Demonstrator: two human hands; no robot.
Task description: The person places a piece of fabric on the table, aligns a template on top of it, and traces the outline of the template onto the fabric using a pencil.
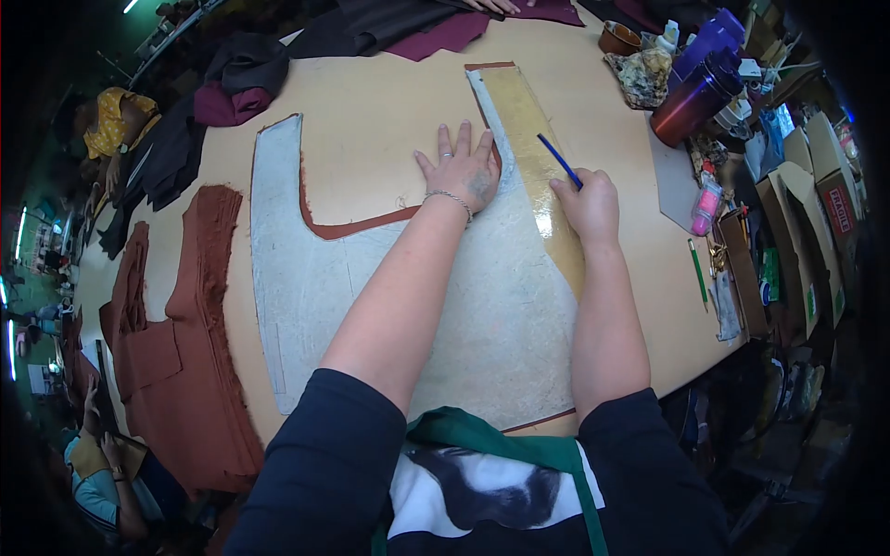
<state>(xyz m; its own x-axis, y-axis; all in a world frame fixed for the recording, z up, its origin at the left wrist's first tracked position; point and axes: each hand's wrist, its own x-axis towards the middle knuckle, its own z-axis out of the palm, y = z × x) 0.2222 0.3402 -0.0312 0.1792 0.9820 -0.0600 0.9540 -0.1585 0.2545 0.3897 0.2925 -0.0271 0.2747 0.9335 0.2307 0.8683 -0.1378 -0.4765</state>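
Note:
A large pale grey-blue pattern piece (389, 278) lies flat in front of me, with a glossy yellow-tan strip (533, 157) along its right side. Rust-brown fabric (362, 229) shows from beneath it at the curved cutout and along other edges. My left hand (464, 176), fingers spread, rests at the right edge of the cutout, partly on the pattern and partly over the table. In my right hand (591, 206) is a slim blue pen (560, 161), tilted up and to the left above the yellow-tan strip. The fingers are wrapped round its lower end.
Stacked rust-brown fabric pieces (199, 371) lie at left. Dark and maroon cloth (436, 37) covers the far edge, where another person's hand (491, 6) rests. A tumbler (695, 97), a pink bottle (706, 206), a green pencil (697, 271) and cardboard boxes (793, 222) line the right.

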